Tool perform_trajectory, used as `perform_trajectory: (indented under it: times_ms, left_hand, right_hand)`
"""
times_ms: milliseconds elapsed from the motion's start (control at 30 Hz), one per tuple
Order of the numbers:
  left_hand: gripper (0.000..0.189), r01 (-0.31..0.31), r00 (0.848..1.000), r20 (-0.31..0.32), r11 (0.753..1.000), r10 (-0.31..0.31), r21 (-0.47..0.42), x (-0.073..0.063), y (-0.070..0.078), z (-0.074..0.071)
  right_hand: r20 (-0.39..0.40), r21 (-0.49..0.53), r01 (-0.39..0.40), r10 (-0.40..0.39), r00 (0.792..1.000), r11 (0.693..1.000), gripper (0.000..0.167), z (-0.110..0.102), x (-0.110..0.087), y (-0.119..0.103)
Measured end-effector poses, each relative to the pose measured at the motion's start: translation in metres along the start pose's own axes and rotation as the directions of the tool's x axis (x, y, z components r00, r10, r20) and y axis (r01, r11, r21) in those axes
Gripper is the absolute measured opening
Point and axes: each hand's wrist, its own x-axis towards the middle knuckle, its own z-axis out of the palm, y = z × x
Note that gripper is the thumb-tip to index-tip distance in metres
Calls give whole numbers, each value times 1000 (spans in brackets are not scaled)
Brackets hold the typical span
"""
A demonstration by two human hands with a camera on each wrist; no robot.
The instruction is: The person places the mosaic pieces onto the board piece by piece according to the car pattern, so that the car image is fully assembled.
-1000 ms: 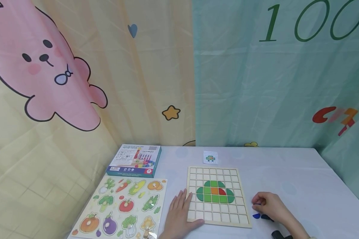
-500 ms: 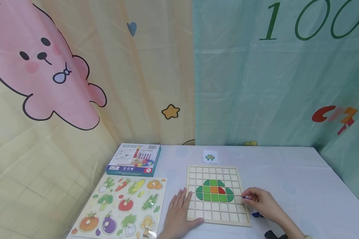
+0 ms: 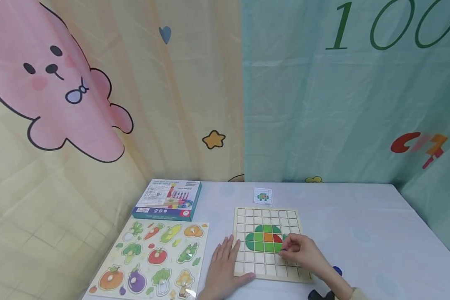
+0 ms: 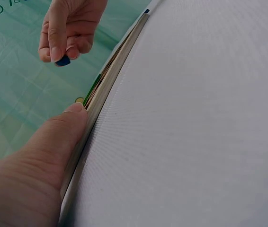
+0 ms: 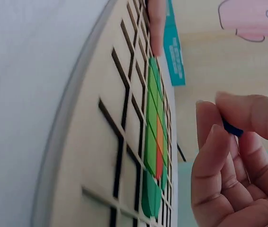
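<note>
My left hand [image 3: 223, 271] lies with straight fingers along the left edge of a wooden grid board [image 3: 247, 268], its thumb on the front edge. Within the grid, green tiles [image 3: 264, 246] form a rounded shape, with orange [image 3: 268, 237] and red [image 3: 277, 238] tiles among them. Over the right part of the board, my right hand [image 3: 303, 253] pinches a small dark blue tile [image 5: 232, 127] between thumb and fingers. In the left wrist view the blue tile hangs above the board surface. Part of the shape's right side is hidden behind my right hand.
A small pattern card [image 3: 263, 196] lies behind the board. To the left are a vegetable picture board [image 3: 168, 246] and a teal-edged box [image 3: 167, 200]. Another blue tile [image 3: 337, 270] shows beside my right forearm. A curtain [image 3: 315, 104] hangs behind the table.
My right hand picked up a blue tile from the table right of the board and carried it left over the grid. The left hand has stayed in place.
</note>
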Motion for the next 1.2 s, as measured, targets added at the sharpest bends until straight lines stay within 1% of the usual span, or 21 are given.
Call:
perform_trajectory:
  times_ms: [100, 200, 333, 467, 600, 733, 967, 1200]
  left_hand:
    - [99, -2, 1000, -5, 1000, 2, 5, 0, 0, 0]
    - [99, -13, 1000, -19, 1000, 13, 14, -1, 0, 0]
    - [99, -19, 999, -29, 1000, 19, 25, -1, -1, 1]
    - [99, -7, 1000, -14, 1000, 8, 27, 0, -1, 2]
    - [100, 3, 1000, 0, 1000, -3, 26, 1, -1, 2]
    - [100, 7, 1000, 8, 1000, -7, 25, 1, -2, 3]
    - [100, 13, 1000, 17, 1000, -13, 23, 1, -2, 4]
    - [100, 5, 1000, -4, 999, -5, 38, 1, -3, 5]
  right_hand:
    - [21, 68, 6, -7, 1000, 998, 20, 11, 4, 0]
    - [34, 75, 14, -17, 999, 997, 19, 21, 7, -1]
    - [24, -1, 36, -36, 999, 999, 13, 33, 10, -3]
    - [15, -73, 55, -54, 998, 996, 9, 43, 13, -5]
    - [16, -98, 60, -58, 998, 993, 9, 53, 15, -6]
    - [-9, -116, 55, -57, 998, 992, 10, 60, 16, -8]
    - [-54, -172, 36, -46, 997, 984, 11, 64, 17, -11]
    - [-48, -193, 46, -56, 997, 980, 11, 63, 16, -14]
